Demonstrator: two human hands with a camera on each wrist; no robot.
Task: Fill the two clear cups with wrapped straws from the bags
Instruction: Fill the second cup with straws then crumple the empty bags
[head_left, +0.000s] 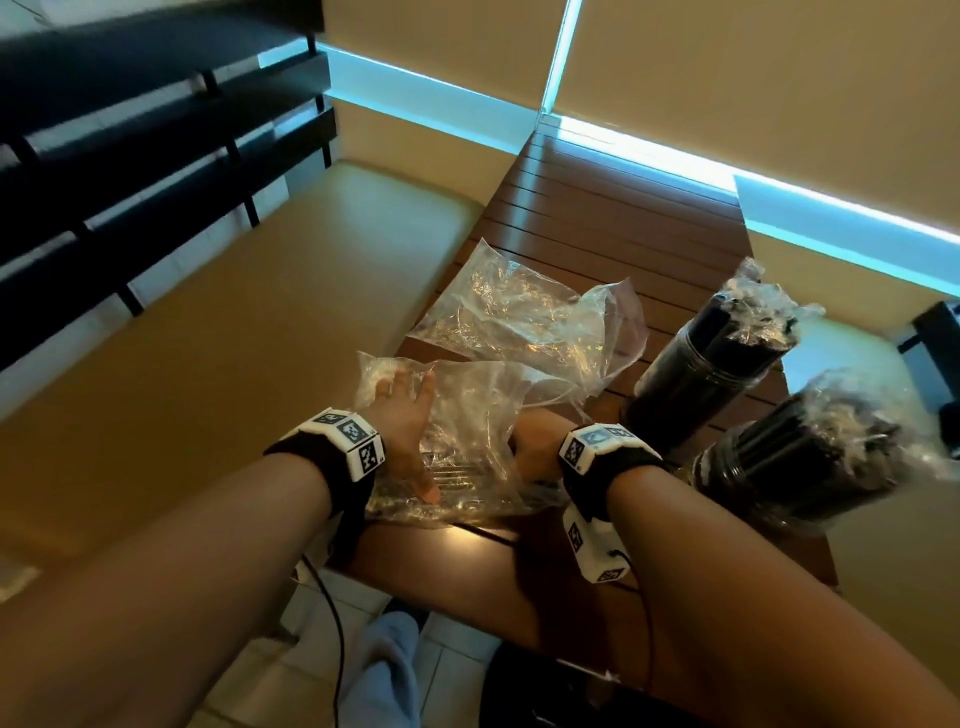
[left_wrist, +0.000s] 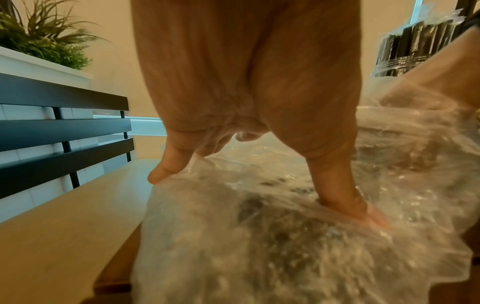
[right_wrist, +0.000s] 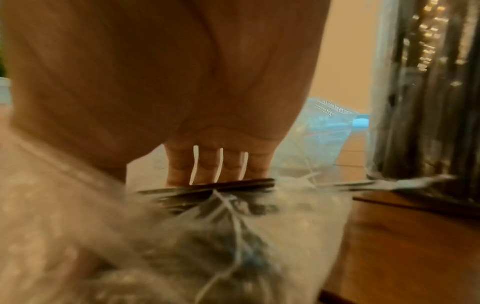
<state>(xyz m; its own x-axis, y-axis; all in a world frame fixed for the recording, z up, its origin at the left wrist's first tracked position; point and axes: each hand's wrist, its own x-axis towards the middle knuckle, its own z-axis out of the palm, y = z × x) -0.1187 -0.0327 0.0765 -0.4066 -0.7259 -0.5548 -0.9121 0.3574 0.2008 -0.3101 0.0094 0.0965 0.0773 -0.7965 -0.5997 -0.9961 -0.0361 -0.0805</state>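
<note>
two packed cups (head_left: 711, 364) blocking right, bare slatted table (head_left: 597, 208) beyond bags (head_left: 519, 312)

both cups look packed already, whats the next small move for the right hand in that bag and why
Probably draw the right hand out of the near bag with the last straws under its fingers; the left hand pins the bag flat, and both cups look full.

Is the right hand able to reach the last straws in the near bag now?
Probably yes: the right hand is at the near bag, fingers touching dark straws; only loose plastic surrounds them.
</note>
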